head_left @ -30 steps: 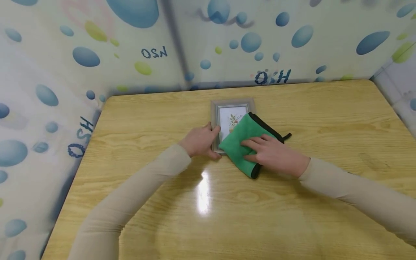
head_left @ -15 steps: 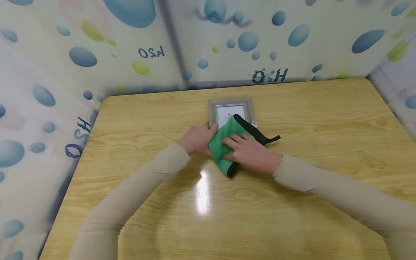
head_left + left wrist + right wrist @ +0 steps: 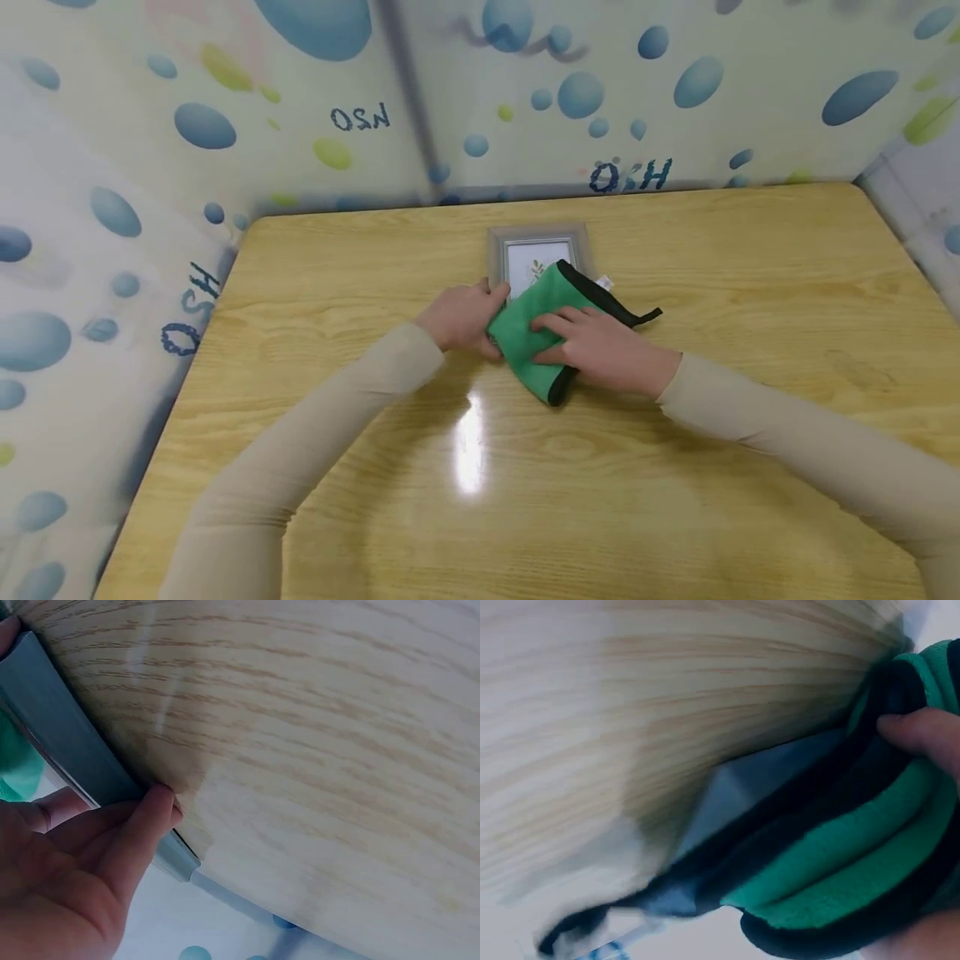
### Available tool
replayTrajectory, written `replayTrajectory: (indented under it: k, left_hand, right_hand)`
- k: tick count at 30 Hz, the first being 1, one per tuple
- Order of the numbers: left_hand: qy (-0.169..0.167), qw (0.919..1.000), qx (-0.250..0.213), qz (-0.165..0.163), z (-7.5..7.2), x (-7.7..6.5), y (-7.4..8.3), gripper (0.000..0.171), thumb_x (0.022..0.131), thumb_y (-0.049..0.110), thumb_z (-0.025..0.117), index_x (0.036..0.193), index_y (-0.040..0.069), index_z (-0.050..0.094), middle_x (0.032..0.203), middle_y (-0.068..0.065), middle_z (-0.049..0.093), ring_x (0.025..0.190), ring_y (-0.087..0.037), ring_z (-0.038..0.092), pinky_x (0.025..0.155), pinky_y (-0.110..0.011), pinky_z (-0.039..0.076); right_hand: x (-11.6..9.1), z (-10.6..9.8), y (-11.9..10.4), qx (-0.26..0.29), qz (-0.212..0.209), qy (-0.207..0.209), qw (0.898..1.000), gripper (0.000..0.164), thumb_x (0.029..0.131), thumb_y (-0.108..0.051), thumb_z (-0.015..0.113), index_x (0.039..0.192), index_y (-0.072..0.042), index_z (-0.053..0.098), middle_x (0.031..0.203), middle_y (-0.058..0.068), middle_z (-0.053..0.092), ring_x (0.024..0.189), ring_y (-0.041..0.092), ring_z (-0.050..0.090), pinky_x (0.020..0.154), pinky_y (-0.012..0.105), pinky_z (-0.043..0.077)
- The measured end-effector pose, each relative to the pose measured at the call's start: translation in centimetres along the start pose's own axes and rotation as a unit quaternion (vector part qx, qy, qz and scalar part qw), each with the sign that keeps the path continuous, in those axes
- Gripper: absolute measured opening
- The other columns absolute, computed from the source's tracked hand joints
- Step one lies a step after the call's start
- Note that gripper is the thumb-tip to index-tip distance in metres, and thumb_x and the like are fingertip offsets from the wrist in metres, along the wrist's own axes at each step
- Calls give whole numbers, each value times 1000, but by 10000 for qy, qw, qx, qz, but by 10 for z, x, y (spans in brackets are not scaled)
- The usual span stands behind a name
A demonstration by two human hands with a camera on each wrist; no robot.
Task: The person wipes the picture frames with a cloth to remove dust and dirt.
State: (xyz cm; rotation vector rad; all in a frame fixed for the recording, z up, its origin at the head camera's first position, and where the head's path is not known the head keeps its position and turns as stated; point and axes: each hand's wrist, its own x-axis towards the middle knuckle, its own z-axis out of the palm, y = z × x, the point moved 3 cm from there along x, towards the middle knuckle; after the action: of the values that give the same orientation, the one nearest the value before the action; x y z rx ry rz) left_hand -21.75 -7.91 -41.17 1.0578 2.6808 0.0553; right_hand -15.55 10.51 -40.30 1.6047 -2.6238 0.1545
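A grey picture frame (image 3: 496,252) with a plant picture lies on the wooden table. My left hand (image 3: 465,318) grips its left side; in the left wrist view the fingertips (image 3: 154,802) bend over the frame's edge (image 3: 71,724). A folded green cloth (image 3: 534,312) with black trim covers the lower part of the picture. My right hand (image 3: 600,346) holds this cloth against the frame, fingers spread on top. In the right wrist view, the thumb (image 3: 922,735) lies on the cloth's black trim, and the folds (image 3: 832,862) hide part of the frame.
The wooden table (image 3: 720,500) extends around the frame, its back edge near a wall sheet (image 3: 525,83) printed with blue and green drops. A small white tag (image 3: 604,283) sticks out at the cloth's upper right. A black loop (image 3: 649,317) trails from the cloth.
My right hand slid the cloth left across the picture, then slightly back to the right. The left hand has stayed on the frame, which keeps its place.
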Motion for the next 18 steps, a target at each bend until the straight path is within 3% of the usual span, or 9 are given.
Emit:
replayTrajectory:
  k: [9,14,18]
  left_hand:
    - [-278,9994,75,-183,1,3,-1,83,69,54,81,123,3,43,117,-28,57,80,-31,64,71,-43,55]
    - [-250,9995,135,-136,3,4,-1,83,70,56,80,122,3,43,116,-29,58,79,-31,64,70,-43,55]
    - [11,9998,174,-40,4,3,0,78,69,53,81,116,4,45,104,-24,60,74,-29,63,64,-42,55]
  right_hand:
    - [-34,-7,16,313,184,-25,9993,48,66,3,86,109,-16,75,126,13,57,111,34,53,89,52,45]
    - [-30,-7,13,112,31,-65,9999,45,70,8,82,108,-14,74,125,15,57,111,34,54,87,53,47]
    - [-18,-2,7,6,-177,55,9998,43,74,12,75,109,-13,74,126,15,56,112,34,53,85,51,48]
